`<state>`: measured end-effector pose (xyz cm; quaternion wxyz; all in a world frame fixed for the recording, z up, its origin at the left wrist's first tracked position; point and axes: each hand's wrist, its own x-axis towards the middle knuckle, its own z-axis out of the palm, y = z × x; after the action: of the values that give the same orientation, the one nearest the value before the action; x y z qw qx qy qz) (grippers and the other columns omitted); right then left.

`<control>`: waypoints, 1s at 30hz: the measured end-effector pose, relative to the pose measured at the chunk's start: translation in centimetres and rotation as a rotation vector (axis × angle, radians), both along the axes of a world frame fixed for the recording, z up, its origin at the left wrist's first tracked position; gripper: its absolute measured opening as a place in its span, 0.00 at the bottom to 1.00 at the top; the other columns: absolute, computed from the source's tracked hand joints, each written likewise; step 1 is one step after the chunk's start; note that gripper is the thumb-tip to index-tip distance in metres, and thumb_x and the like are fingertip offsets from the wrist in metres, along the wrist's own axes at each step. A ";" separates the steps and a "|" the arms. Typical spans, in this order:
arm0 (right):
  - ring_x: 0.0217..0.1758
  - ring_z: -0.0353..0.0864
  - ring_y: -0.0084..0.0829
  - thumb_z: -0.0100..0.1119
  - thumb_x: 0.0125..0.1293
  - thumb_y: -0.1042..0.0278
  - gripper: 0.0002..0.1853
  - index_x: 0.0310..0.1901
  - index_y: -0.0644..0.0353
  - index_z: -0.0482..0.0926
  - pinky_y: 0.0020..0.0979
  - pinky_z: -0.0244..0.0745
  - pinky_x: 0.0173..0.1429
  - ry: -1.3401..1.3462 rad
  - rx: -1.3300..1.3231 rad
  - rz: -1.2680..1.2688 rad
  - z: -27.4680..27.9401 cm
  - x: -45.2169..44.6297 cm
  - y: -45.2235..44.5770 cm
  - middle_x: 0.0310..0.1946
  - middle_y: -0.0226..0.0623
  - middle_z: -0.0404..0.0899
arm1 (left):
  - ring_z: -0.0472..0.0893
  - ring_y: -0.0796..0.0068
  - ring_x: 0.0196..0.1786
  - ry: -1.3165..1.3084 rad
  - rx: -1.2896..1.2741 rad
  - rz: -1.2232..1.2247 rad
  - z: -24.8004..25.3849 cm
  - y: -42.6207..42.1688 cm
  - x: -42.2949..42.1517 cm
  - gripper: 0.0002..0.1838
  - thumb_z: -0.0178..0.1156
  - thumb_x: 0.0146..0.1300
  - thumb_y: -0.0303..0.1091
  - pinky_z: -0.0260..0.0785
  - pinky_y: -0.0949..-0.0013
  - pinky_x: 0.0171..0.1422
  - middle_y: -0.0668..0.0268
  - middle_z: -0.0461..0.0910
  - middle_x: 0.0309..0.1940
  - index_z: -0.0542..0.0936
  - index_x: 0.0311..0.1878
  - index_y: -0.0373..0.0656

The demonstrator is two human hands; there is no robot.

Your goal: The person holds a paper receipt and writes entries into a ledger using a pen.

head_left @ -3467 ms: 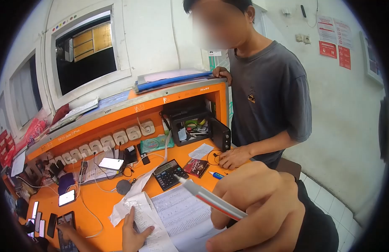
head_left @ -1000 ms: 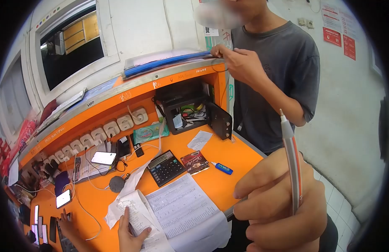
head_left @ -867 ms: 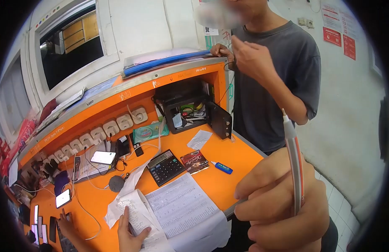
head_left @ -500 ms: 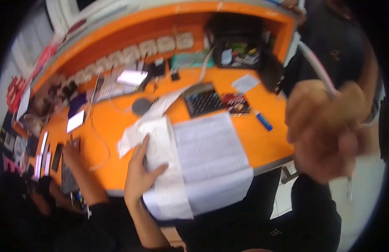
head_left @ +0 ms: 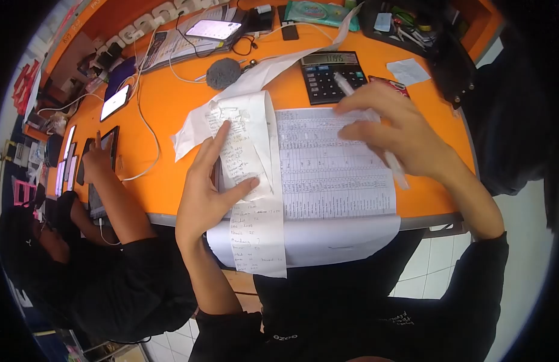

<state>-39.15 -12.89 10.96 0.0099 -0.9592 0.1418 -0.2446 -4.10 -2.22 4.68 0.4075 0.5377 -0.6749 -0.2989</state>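
My left hand lies with fingers apart on a long handwritten paper strip, index finger and thumb pressing its smaller slips. Beneath the strip is a printed table sheet, its front part hanging over the desk edge. My right hand hovers above the sheet's right side with a translucent pen held across its fingers. Just beyond the fingers sits a black calculator with digits on its display. A red packet is partly hidden behind that hand.
Along the orange desk lie a grey fuzzy ball, phones, a wipes pack and cables. A black tray holds small items at the back. At left, another person's hand touches a dark device.
My right hand has come down from high at the right to above the sheet, pen still held. My left hand stays on the paper strip. The view has tilted toward the desk.
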 end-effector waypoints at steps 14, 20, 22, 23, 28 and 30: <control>0.69 0.83 0.39 0.74 0.70 0.73 0.15 0.57 0.49 0.91 0.39 0.82 0.70 0.331 0.077 -0.054 -5.1 0.4 0.8 0.67 0.36 0.86 | 0.77 0.63 0.79 0.078 -0.009 0.105 -1.7 -0.5 -0.3 0.55 0.78 0.62 0.15 0.68 0.60 0.86 0.54 0.72 0.80 0.62 0.91 0.35; 0.63 0.82 0.39 0.72 0.64 0.78 0.16 0.52 0.52 0.91 0.40 0.82 0.67 0.135 0.082 -0.034 -7.1 0.8 0.6 0.56 0.34 0.87 | 0.80 0.62 0.76 0.319 -0.017 0.208 -1.3 -0.2 -0.1 0.53 0.72 0.66 0.14 0.76 0.61 0.80 0.53 0.70 0.80 0.59 0.92 0.35; 0.63 0.82 0.40 0.72 0.64 0.78 0.14 0.50 0.53 0.91 0.41 0.82 0.66 0.094 0.105 -0.034 -7.4 0.7 0.6 0.56 0.35 0.87 | 0.80 0.62 0.76 0.324 -0.027 0.255 -1.6 -0.3 0.1 0.51 0.70 0.68 0.14 0.79 0.62 0.77 0.51 0.66 0.85 0.58 0.92 0.35; 0.64 0.82 0.41 0.71 0.63 0.79 0.13 0.48 0.54 0.91 0.41 0.82 0.65 0.064 0.128 -0.037 -7.4 0.6 0.6 0.55 0.36 0.87 | 0.80 0.62 0.76 0.317 -0.028 0.255 -1.6 -0.3 0.2 0.51 0.70 0.68 0.14 0.79 0.62 0.77 0.51 0.66 0.85 0.58 0.92 0.35; 0.59 0.85 0.42 0.72 0.60 0.81 0.12 0.45 0.58 0.91 0.42 0.83 0.61 0.010 0.107 -0.004 -7.1 0.2 0.5 0.54 0.37 0.87 | 0.72 0.61 0.84 0.240 -0.079 0.154 -3.3 -0.9 0.9 0.54 0.74 0.65 0.17 0.69 0.58 0.86 0.48 0.68 0.85 0.59 0.92 0.36; 0.59 0.86 0.43 0.71 0.60 0.83 0.13 0.46 0.58 0.91 0.41 0.83 0.61 0.041 0.101 -0.022 -6.6 0.8 0.5 0.53 0.38 0.87 | 0.73 0.60 0.72 0.006 -0.095 0.162 -2.7 -0.5 1.1 0.55 0.78 0.63 0.25 0.70 0.61 0.77 0.51 0.72 0.73 0.61 0.92 0.37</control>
<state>-38.35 -12.40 4.34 0.0525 -0.9606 0.1647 -0.2177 -2.99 -2.73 2.02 0.4574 0.5696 -0.6415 -0.2343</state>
